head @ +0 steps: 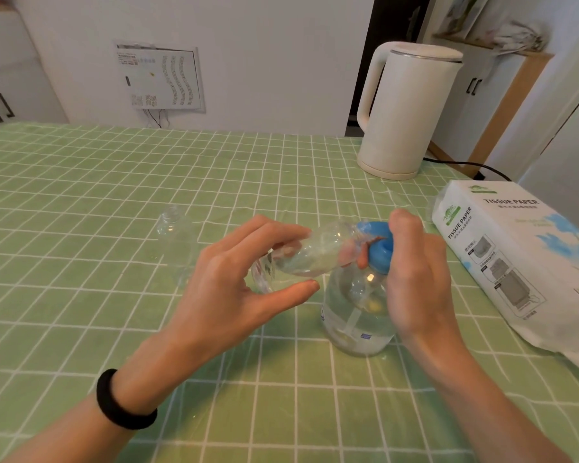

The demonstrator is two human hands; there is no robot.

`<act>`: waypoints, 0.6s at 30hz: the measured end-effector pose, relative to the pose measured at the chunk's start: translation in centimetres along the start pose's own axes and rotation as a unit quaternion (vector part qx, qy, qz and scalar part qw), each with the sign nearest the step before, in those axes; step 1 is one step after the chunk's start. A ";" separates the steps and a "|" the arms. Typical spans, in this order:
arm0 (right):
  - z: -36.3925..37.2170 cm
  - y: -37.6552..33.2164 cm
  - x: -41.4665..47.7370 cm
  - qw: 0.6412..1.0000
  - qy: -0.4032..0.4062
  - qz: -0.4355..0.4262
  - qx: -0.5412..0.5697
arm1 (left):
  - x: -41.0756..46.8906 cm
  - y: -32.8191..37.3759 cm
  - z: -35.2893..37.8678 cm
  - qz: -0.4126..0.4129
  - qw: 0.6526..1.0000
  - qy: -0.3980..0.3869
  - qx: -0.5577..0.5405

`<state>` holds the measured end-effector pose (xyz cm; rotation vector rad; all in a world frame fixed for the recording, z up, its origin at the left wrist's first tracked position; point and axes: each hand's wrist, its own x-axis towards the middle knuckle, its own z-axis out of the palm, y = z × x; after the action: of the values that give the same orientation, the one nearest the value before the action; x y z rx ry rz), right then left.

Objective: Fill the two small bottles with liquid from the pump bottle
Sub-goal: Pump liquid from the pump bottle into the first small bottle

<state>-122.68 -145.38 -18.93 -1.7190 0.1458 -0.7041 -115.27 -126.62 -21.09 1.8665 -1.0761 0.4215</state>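
Green checked cloth (81, 195) covers the bench (281, 412), where the left hand (228, 282) holds a small clear plastic bottle (315, 255) tipped sideways, mouth against the blue head (376, 227) of a clear part-filled pump bottle (358, 315) that the right hand (415, 272) grips, while a second small clear bottle (176, 242) stands upright farther left.

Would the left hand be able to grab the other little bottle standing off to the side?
Probably not yet: the left hand is holding a small bottle at the pump bottle. Nothing blocks the way to the standing bottle.
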 end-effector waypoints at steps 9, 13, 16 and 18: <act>0.1 0.1 -0.1 1.000 0.007 -0.003 -0.009 | 0.1 0.3 -0.1 -0.004 1.000 0.002 0.000; 0.0 0.0 0.1 1.000 0.001 -0.009 -0.004 | 0.1 0.1 -0.1 -0.001 1.000 0.001 0.003; 0.0 0.0 0.1 1.000 0.000 -0.005 -0.005 | 0.0 0.0 -0.1 -0.001 1.000 -0.002 0.001; 0.0 0.1 0.0 1.000 0.002 -0.004 -0.005 | 0.0 0.1 -0.1 -0.002 1.000 -0.003 -0.002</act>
<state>-122.65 -145.36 -19.01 -1.7288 0.1444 -0.7137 -115.31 -126.55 -20.99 1.8677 -1.0762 0.4107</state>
